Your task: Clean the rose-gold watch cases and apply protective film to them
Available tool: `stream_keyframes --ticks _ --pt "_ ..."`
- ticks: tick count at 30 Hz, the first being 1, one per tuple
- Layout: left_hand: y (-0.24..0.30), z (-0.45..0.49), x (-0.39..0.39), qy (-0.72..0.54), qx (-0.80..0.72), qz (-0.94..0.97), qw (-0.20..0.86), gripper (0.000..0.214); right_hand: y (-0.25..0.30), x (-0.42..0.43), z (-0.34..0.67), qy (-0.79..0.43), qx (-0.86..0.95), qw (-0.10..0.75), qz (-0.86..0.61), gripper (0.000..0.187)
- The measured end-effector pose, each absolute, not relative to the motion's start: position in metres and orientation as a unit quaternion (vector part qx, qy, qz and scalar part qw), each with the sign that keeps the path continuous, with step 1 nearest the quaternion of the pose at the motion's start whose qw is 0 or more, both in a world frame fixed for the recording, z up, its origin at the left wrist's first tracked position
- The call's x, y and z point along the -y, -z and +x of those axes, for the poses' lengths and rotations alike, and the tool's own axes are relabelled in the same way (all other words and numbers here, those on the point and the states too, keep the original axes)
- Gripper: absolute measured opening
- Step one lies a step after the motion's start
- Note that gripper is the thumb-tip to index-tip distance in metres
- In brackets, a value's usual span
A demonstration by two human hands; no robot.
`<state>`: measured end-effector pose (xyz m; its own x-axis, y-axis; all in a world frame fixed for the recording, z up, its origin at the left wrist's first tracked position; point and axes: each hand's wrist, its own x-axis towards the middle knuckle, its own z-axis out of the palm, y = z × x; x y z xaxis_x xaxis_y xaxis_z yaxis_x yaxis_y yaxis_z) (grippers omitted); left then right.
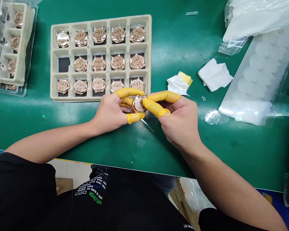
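Observation:
Over the green table I see a rose-gold watch case [137, 104] between my two hands, its engraved back facing up. My left hand [113, 110], in yellow finger cots, grips the case by its edges. The cotted thumb and forefinger of my right hand [177, 112] press on the right side of its back and partly cover it; whether they pinch anything thin there is hidden. Just beyond my hands lies a beige tray [149, 57] of similar watch cases, backs up. One compartment, at the left of the middle row, shows only its black pad [64, 65].
A second tray [26, 48] of watch cases under clear plastic stands at the far left. To the right lie a white cloth [215, 74], a white-and-yellow wipe [179, 83], a clear round film [212, 117], a translucent sheet of discs [262, 73] and plastic bags [262, 19].

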<state>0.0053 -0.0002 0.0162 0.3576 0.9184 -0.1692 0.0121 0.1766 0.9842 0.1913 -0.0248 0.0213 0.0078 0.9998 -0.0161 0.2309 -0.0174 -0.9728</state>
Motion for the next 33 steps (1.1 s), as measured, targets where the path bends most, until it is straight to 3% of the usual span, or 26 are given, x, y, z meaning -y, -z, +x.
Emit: stream_keyframes --ticks 5,8,11,13,16,20,28,33 --pt "-0.018 0.006 -0.001 -0.363 -0.448 0.53 0.622 0.06 -0.017 0.01 0.21 -0.38 0.491 0.527 -0.581 0.031" --pt "-0.018 0.006 -0.001 -0.353 -0.453 0.54 0.615 0.059 -0.025 -0.006 0.238 -0.354 0.416 0.606 -0.578 0.023" --pt "-0.018 0.006 -0.001 -0.354 -0.452 0.545 0.611 0.058 -0.037 -0.014 0.251 -0.376 0.386 0.626 -0.564 0.031" --pt "-0.018 0.006 0.0 -0.36 -0.45 0.543 0.611 0.057 -0.041 -0.012 0.244 -0.421 0.399 0.604 -0.547 0.027" --pt "-0.017 0.006 0.0 -0.378 -0.448 0.537 0.607 0.057 -0.038 0.0 0.22 -0.53 0.416 0.509 -0.535 0.049" --pt "-0.013 0.006 0.002 -0.395 -0.436 0.553 0.59 0.057 -0.033 0.014 0.188 -0.641 0.376 0.409 -0.53 0.055" --pt "-0.013 0.004 0.004 -0.388 -0.434 0.58 0.571 0.056 -0.04 0.018 0.173 -0.634 0.293 0.447 -0.559 0.036" --pt "-0.014 0.004 0.002 -0.387 -0.428 0.592 0.562 0.057 -0.041 0.015 0.18 -0.656 0.277 0.437 -0.549 0.036"
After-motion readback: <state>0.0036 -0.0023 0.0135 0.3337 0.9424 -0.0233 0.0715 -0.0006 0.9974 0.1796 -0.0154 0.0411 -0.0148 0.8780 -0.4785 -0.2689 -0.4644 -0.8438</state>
